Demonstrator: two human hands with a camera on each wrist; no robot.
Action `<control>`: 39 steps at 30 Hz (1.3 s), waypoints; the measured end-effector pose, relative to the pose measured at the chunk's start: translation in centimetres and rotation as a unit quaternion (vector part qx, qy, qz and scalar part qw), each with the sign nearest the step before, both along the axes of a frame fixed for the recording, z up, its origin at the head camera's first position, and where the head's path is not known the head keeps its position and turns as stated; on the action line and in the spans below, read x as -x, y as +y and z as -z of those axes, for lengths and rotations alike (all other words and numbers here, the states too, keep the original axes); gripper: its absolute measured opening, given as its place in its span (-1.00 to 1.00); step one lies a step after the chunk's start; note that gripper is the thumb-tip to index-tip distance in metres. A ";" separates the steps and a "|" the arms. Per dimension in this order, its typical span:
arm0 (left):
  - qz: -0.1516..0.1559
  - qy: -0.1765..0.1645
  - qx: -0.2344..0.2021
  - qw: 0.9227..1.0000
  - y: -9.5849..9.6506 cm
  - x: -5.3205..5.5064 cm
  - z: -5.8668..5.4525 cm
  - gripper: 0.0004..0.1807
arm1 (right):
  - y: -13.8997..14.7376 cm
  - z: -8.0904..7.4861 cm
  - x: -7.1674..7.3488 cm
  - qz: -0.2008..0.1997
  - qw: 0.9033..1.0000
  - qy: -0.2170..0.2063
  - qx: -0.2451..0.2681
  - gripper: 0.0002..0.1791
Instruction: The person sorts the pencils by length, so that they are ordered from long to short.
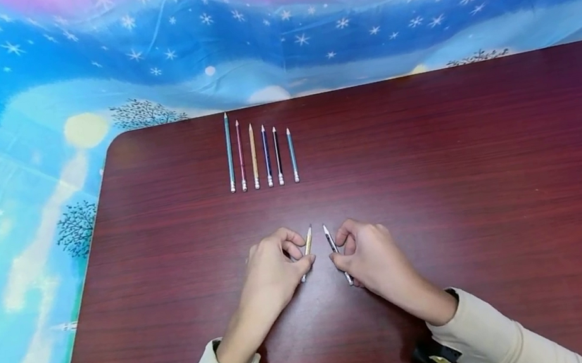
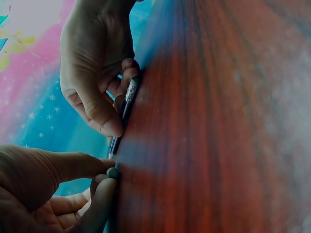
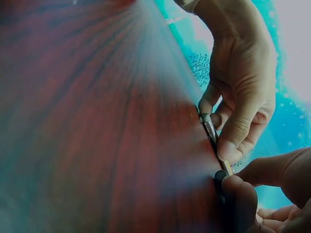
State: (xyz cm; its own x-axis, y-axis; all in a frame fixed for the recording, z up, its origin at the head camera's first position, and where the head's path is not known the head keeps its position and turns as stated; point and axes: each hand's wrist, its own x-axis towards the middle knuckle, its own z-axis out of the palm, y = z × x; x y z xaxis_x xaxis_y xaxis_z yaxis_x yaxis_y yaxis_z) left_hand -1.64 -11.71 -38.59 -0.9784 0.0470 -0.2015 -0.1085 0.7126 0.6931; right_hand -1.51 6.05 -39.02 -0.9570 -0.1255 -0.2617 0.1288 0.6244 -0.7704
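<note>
My left hand [image 1: 271,271] pinches a short yellow pencil [image 1: 308,240] between thumb and fingers, its tip pointing away from me. Opposite it, my right hand [image 1: 375,254] pinches a short dark pencil [image 1: 330,238], also tip away. The two pencils lean toward each other at their tips, with a small gap between them. Both hands are low over the brown table [image 1: 471,190]. From the left wrist view, the dark pencil [image 2: 128,104] shows its metal eraser end close to the tabletop. The right wrist view shows the yellow pencil's eraser end [image 3: 205,117] beside the left fingers.
Beyond the hands, several pencils lie side by side, stepping down in length from a long teal pencil [image 1: 230,153] at left to a short blue pencil [image 1: 292,154] at right. Their eraser ends line up nearest me. A snowy patterned cloth [image 1: 277,29] hangs behind the table.
</note>
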 end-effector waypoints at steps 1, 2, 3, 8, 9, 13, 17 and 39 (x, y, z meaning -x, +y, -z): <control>0.000 0.004 0.005 1.000 0.0 0.0 0.0 -0.80 | 0.0 0.0 0.0 -0.001 1.000 0.004 -0.002 -0.84; -0.002 0.004 0.010 1.000 0.0 -0.1 -0.1 -0.80 | 0.0 0.1 0.0 -0.003 1.000 0.010 -0.007 -0.84; -0.003 0.005 0.016 1.000 0.1 -0.1 -0.1 -0.81 | 0.1 0.1 0.0 -0.005 1.000 0.016 -0.012 -0.84; -0.001 0.011 0.034 0.999 0.2 -0.2 -0.3 -0.83 | 0.1 0.3 0.0 -0.011 0.998 0.044 -0.038 -0.86; 0.000 0.014 0.036 0.999 0.2 -0.2 -0.3 -0.84 | 0.1 0.3 0.0 -0.011 0.998 0.045 -0.041 -0.87; 0.001 0.017 0.038 0.999 0.1 -0.3 -0.2 -0.84 | 0.1 0.4 0.0 -0.010 0.999 0.039 -0.033 -0.90; -0.005 -0.002 0.016 1.000 -0.2 -0.4 0.0 -0.84 | 0.3 0.4 0.1 -0.008 1.000 0.011 0.007 -0.90; -0.015 -0.110 -0.192 0.975 -1.4 0.9 0.1 -0.75 | 0.9 -0.6 1.4 0.001 0.998 0.014 0.064 -0.92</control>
